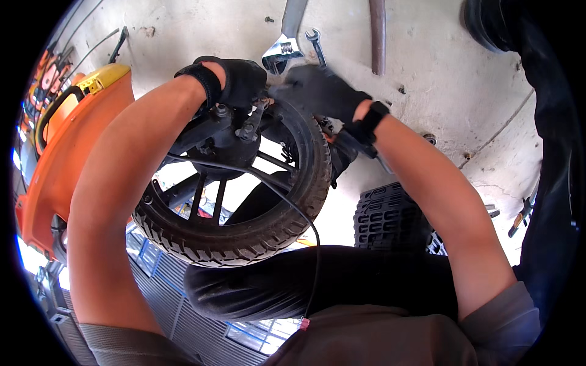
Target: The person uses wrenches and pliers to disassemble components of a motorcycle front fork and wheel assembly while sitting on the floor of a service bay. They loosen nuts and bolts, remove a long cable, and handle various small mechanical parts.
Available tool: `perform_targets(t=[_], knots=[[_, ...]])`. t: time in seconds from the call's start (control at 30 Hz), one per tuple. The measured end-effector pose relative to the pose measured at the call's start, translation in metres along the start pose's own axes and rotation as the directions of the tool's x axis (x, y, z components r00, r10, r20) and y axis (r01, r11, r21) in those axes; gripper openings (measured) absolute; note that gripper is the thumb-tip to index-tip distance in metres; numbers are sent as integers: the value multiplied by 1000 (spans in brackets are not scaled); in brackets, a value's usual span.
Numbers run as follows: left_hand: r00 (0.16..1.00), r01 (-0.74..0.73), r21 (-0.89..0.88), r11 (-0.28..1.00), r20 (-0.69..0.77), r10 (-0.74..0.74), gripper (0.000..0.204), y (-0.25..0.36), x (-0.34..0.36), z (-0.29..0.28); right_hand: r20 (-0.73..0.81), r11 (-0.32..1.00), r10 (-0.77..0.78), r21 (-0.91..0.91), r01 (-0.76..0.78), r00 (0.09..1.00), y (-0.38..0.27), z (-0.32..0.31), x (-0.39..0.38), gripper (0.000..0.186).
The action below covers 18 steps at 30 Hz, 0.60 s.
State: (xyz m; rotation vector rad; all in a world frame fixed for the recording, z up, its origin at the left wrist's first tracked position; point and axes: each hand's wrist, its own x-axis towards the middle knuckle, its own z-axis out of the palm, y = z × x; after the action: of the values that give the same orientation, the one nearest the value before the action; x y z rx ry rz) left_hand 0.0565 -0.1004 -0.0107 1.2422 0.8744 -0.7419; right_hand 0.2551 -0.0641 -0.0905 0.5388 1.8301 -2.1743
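A black spoked motorcycle wheel [308, 213] with a knobbly tyre stands in front of me. My left hand [242, 83], in a black glove, is closed at the wheel's far upper side, beside a metal arm [251, 125] on the dark hub [229, 149]. What its fingers pinch is hidden. Close to it, my gloved right hand [323, 91] is over the far rim of the tyre, its fingers smeared by motion. Just beyond the hands lie an adjustable wrench [284, 49] and a smaller open-end spanner [315, 46].
An orange scooter body panel [85, 146] stands at the left. A metal pipe [378, 36] lies on the concrete floor. Right of the wheel sits a black perforated crate [390, 216]. A black cable [274, 189] crosses the wheel. Another person's dark trouser leg [552, 152] is at the right.
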Motion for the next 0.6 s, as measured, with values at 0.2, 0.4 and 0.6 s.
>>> perform_targets(t=[0.2, 0.4, 0.6], knots=[[1000, 9, 37, 999, -6, -9, 16, 2, 0, 0, -192, 721, -147, -692, -28, 970, 10, -27, 5, 23], [1000, 27, 25, 999, -6, -27, 12, 4, -2, 0, -172, 598, -286, -801, 35, 943, 14, -18, 3, 9], [997, 65, 0, 998, -32, -65, 11, 3, -3, 3, -173, 576, -294, -817, 30, 940, 13, -23, 1, 12]])
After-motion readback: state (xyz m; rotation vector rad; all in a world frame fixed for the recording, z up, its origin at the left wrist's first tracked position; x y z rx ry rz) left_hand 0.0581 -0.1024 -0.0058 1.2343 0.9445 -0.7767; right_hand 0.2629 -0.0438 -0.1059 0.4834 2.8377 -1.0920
